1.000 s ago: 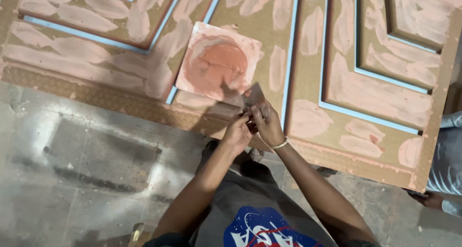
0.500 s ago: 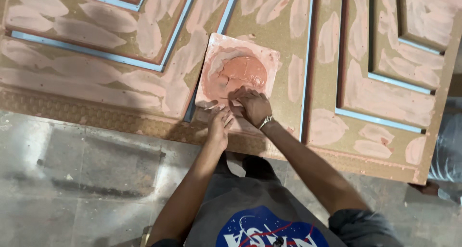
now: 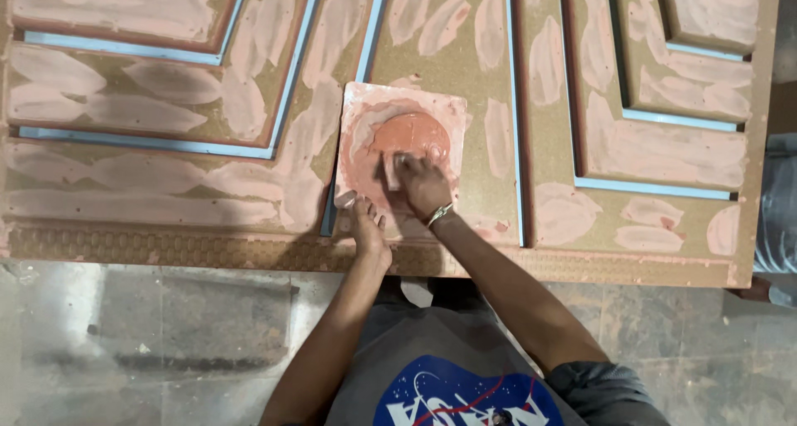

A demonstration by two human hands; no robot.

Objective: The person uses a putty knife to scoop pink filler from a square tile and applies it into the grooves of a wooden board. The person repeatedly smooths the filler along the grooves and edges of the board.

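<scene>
On panel (image 3: 548, 227), right hand (image 3: 423, 185) scrapes putty (image 3: 411, 134)

Your right hand (image 3: 422, 185) presses a small flat scraper (image 3: 392, 167) into the round mound of reddish-pink putty (image 3: 411, 135). The putty sits in the middle of a square mixing board (image 3: 357, 115) smeared pale pink, lying flat on the carved door panel. Your left hand (image 3: 365, 227) rests fingers-down at the board's near-left corner, touching its edge.
</scene>
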